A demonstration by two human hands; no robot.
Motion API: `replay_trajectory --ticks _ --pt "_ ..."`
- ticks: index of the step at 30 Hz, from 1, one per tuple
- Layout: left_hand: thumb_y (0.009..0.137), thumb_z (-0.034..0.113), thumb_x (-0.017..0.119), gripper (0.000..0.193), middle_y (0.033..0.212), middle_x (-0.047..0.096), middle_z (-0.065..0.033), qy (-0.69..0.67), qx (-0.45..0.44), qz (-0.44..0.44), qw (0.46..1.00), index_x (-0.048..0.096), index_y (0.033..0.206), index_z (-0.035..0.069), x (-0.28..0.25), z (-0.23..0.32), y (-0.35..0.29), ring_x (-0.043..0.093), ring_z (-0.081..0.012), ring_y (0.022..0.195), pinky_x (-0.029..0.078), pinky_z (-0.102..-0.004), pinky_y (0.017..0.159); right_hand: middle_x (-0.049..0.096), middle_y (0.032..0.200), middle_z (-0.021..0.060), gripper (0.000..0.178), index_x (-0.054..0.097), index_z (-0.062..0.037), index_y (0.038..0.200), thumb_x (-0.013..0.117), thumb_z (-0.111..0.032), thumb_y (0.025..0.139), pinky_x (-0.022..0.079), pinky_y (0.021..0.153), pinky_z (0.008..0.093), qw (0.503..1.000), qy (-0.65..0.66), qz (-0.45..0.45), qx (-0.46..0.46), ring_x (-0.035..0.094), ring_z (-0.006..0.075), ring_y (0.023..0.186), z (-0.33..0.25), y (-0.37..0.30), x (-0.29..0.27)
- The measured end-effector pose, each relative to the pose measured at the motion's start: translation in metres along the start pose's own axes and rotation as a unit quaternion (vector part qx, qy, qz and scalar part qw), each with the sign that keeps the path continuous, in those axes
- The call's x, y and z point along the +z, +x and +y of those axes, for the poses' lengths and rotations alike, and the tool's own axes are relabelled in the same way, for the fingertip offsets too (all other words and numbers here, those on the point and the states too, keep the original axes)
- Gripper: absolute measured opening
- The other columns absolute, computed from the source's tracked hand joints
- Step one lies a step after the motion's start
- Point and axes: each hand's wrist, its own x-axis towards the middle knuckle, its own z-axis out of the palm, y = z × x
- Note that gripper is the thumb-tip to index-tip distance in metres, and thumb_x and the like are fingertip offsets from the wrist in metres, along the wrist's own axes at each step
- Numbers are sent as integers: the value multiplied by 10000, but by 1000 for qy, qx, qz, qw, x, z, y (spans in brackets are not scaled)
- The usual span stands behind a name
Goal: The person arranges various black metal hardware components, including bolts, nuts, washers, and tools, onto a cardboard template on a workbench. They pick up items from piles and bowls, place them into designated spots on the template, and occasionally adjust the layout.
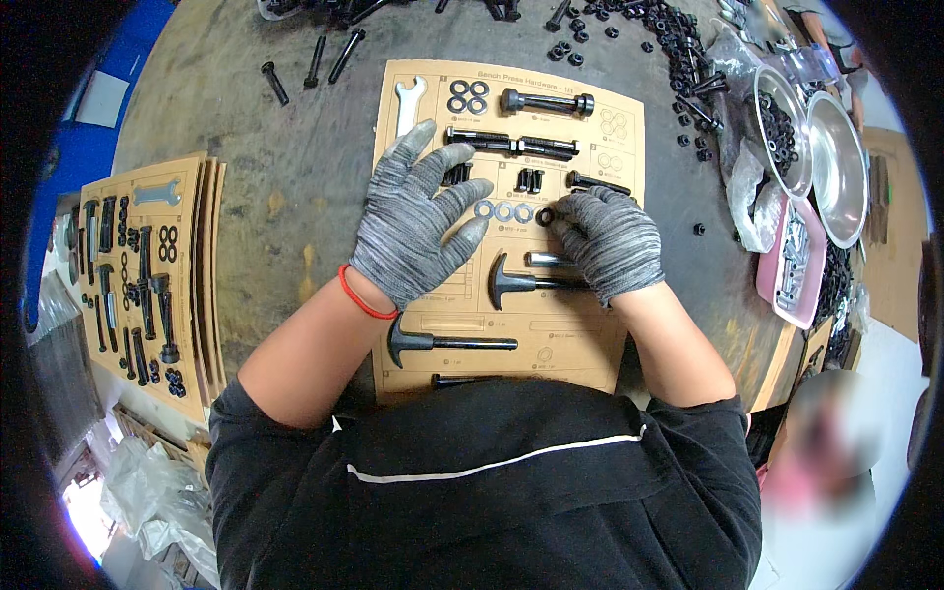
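Note:
A tan cardboard sheet [610, 108] lies on the table with bolts, washers and a flat wrench [409, 103] set on printed outlines. My left hand [418, 216], in a grey knit glove, rests flat and spread on the sheet's left half. My right hand [607, 241], also gloved, pinches a small black washer [544, 216] at the end of a row of silver washers [503, 211]. Two black T-handle bolts [447, 342] lie nearer me. Long black bolts [546, 101] sit along the sheet's far edge.
A stack of filled cardboard sheets [147, 265] lies at the left. Loose black nuts and bolts [669, 39] are scattered at the far side. Two metal bowls [836, 162] and a pink tray [792, 261] of parts stand at the right. Another person sits at lower right.

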Motion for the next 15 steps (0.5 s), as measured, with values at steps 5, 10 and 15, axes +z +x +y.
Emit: replay_trajectory --ticks 5,10,15 --pt "691 209 731 346 1239 534 -99 -5 -6 -20 1000 680 1025 136 -6 -1 -1 345 -364 1292 292 -467 1052 639 824 122 134 657 -106 850 648 -229 797 499 703 423 998 -1 64 -27 618 323 785 -6 -4 -2" --pt "708 191 723 426 1190 548 -178 5 -107 67 992 622 1091 34 -33 -28 7 503 -365 1140 414 -419 967 637 818 106 120 641 -102 869 696 -142 770 499 668 397 981 64 181 -21 611 317 758 14 -29 -14" --pt "763 365 721 673 1247 529 -233 146 -416 2 897 482 1279 5 -79 -93 57 520 -351 1149 425 -406 970 628 812 120 86 639 -50 872 663 -83 796 483 701 357 958 98 263 61 597 284 739 73 -79 -3"
